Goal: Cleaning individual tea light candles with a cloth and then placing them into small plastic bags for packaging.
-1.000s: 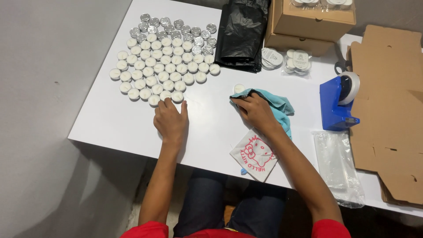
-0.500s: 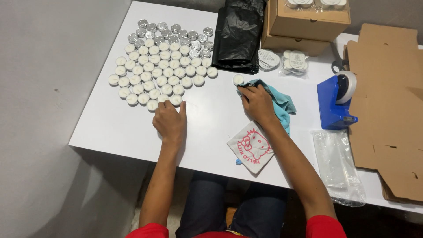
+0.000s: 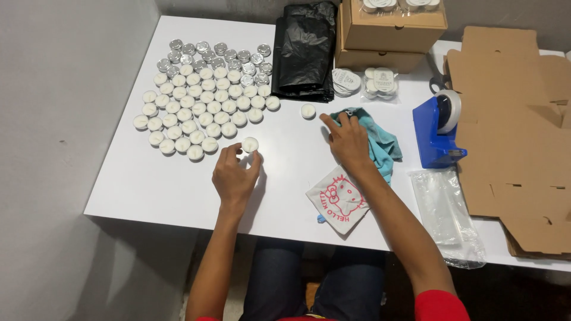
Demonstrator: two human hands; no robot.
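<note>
two hands on a white table (image 3: pixel 148 184), one pinching a little candle, one pressing a cloth.

left hand (image 3: pixel 235 175) with fingertips closed around one small round white candle (image 3: pixel 250 144), just off the near right edge of the big bunch of candles (image 3: pixel 199 101). candle round and flat, wick side up, so no long side to tell. right hand (image 3: pixel 348 141) spread flat, fingers apart, resting on a blue cloth (image 3: pixel 377 139), gripping nothing. cloth bunched up, stretched from far left to near right. one lone candle (image 3: pixel 307 111) just past the right fingertips, not touching. black bag (image 3: pixel 306 50), brown boxes (image 3: pixel 389 27), blue tape holder (image 3: pixel 439 128) and a white printed cloth (image 3: pixel 339 199) nearby.
</note>
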